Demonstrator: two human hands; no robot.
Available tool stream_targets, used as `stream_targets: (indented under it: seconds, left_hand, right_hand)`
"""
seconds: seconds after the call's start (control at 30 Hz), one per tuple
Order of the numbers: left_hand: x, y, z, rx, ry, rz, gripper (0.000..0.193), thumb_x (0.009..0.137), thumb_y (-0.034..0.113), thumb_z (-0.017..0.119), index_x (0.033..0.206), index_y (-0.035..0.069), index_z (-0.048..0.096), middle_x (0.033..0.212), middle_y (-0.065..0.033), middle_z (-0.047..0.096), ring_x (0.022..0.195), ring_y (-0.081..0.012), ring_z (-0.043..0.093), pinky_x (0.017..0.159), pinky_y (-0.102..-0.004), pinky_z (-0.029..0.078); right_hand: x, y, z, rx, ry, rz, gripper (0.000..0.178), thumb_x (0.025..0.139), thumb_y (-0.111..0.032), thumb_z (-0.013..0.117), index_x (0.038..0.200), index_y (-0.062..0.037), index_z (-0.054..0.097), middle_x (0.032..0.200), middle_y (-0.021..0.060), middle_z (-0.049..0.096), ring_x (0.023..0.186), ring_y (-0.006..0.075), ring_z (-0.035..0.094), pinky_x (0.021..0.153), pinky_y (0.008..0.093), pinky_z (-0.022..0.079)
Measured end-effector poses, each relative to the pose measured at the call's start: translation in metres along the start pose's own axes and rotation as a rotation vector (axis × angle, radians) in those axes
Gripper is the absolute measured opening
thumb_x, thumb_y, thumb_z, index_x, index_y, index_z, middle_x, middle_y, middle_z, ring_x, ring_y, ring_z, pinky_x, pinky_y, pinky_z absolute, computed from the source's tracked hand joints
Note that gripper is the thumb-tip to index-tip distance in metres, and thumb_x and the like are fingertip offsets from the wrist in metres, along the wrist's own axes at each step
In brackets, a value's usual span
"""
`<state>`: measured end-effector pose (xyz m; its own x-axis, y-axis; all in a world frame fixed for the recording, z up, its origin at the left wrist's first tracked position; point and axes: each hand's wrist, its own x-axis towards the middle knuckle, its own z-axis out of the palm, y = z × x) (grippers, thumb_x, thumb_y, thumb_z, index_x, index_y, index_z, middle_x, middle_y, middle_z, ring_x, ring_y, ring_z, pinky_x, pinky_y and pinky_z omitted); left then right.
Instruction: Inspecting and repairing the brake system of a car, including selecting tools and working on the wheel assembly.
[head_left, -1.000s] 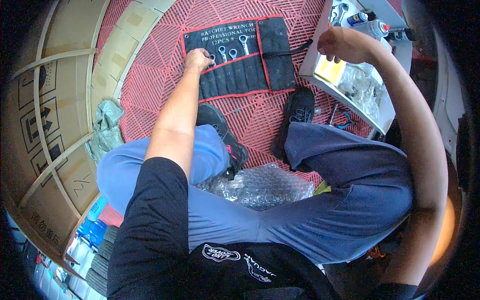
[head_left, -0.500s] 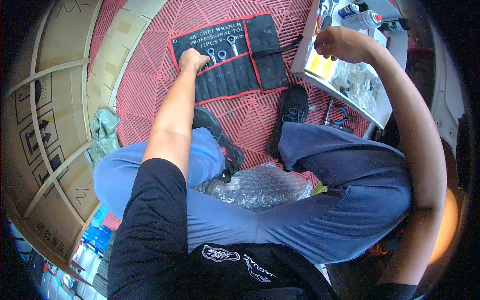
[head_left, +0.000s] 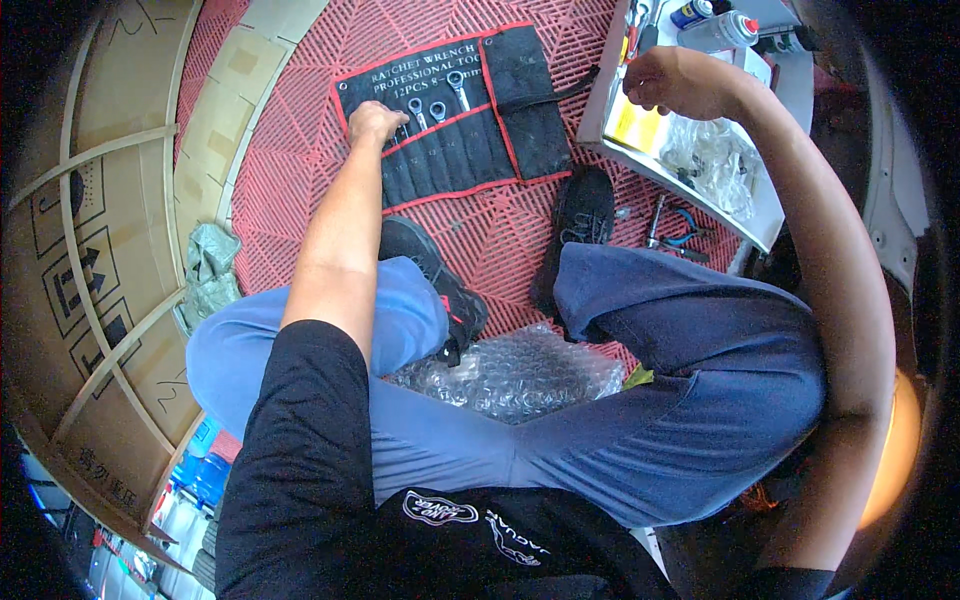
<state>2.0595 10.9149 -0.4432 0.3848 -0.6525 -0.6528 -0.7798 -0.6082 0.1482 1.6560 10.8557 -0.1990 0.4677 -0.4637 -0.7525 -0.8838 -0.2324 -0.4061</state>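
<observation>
A black tool roll (head_left: 440, 165) with red edging lies spread on the floor, its pockets holding several ratchet wrenches (head_left: 458, 90). At the roll's left side, my left hand (head_left: 374, 122) is closed, its fingertips over the top of a wrench whose shaft (head_left: 403, 131) shows just below them. My right hand (head_left: 682, 84) hangs over the left edge of a white box (head_left: 765, 228) with its fingers curled in; what they hold, if anything, is hidden.
The box holds a spray can (head_left: 725, 32), a blue can (head_left: 691, 13), clear plastic wrapping (head_left: 712, 160) and a yellow item (head_left: 636, 128). Blue-handled pliers (head_left: 688, 232) lie beside it on red matting (head_left: 500, 225). Bubble wrap (head_left: 520, 375) lies between my legs; a large cardboard box (head_left: 120, 230) stands left.
My left hand has shifted slightly left along the tool roll, and more of the wrench shaft by its fingertips shows. The right hand stays over the box, fingers still curled.
</observation>
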Motion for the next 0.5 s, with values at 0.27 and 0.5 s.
stream_targets:
  seconds: [0.27,0.5]
  left_hand:
    - [0.034,-0.042,0.014,0.142,0.189,0.215,0.029,0.065,0.016,0.081,0.091,0.01,0.07,0.074,-0.0066,0.071,0.065,-0.0188,0.069,0.062,-0.0334,0.055]
    - [0.013,-0.01,0.021,0.0,0.021,0.154,0.025,0.065,0.015,0.08,0.088,0.01,0.072,0.082,-0.0083,0.072,0.074,-0.0196,0.069,0.07,-0.0326,0.055]
  right_hand:
    - [0.003,-0.015,-0.005,0.004,0.036,-0.045,0.027,0.09,-0.016,0.058,0.107,0.0036,0.065,0.089,0.0114,0.067,0.078,0.0202,0.064,0.071,0.0344,0.053]
    - [0.002,0.008,0.002,0.018,0.03,0.011,0.029,0.089,-0.016,0.058,0.11,0.0026,0.065,0.091,0.0119,0.068,0.079,0.0207,0.065,0.074,0.0343,0.053]
